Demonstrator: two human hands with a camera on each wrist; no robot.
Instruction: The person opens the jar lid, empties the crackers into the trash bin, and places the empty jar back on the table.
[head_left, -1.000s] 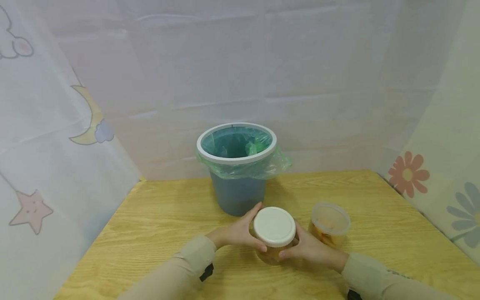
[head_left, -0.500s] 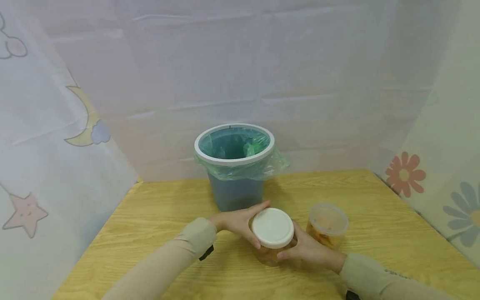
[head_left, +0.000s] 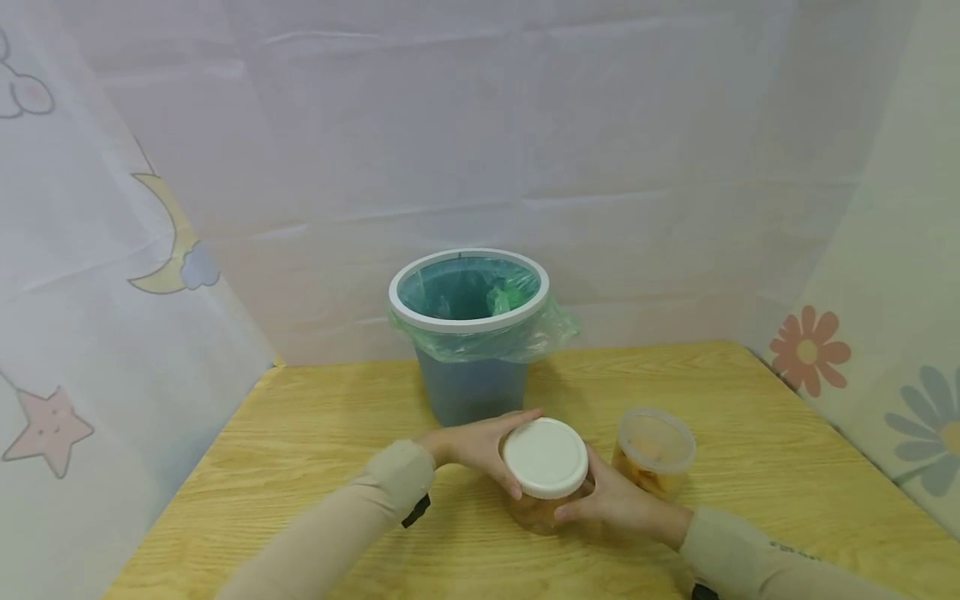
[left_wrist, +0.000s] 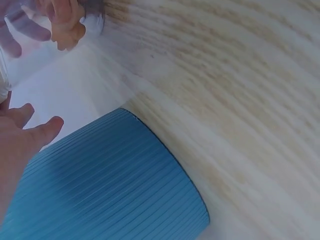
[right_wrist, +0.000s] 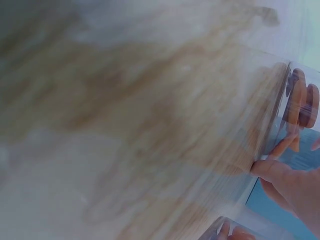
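A clear jar (head_left: 536, 515) with a white lid (head_left: 546, 457) stands slightly tilted in front of the bin, between both hands. Orange-brown pieces (left_wrist: 67, 25) show inside it in the left wrist view. My left hand (head_left: 480, 450) grips the lid from the left, thumb in front and fingers reaching behind. Lower down, on the right side, my right hand (head_left: 615, 500) holds the jar's body, its thumb on the near wall. The right hand's far fingers are partly hidden in the head view. Whether the jar's base touches the table cannot be told.
Behind the jar stands a blue bin (head_left: 476, 383) with a white rim and a green liner bag. Close behind the right hand sits a clear tub (head_left: 657, 446) holding orange-brown pieces. Printed cloth walls border the wooden table (head_left: 300, 467).
The left hand has turned slightly on the lid, its fingers reaching farther round the back and its thumb shifting left. The right hand keeps its hold; the head view has moved a little.
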